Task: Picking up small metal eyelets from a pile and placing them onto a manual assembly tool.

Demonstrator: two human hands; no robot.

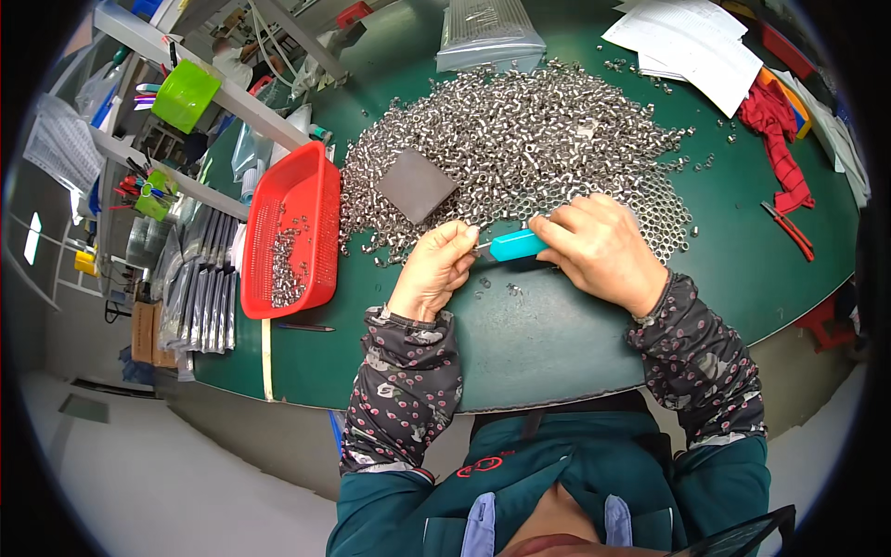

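**Teal-handled tool (518,245): light, stiff, best held by its thick end**

It sits above the desk (557,343), between the hands, near the pile of small metal pieces (520,121). The fingers of the right hand (599,246) clasp it; those of the left hand (434,265) pinch together at its slim tip, on what I cannot tell. The tool looks sturdy; the pieces look hard, smooth and slippery, so fingertips likely suit them.
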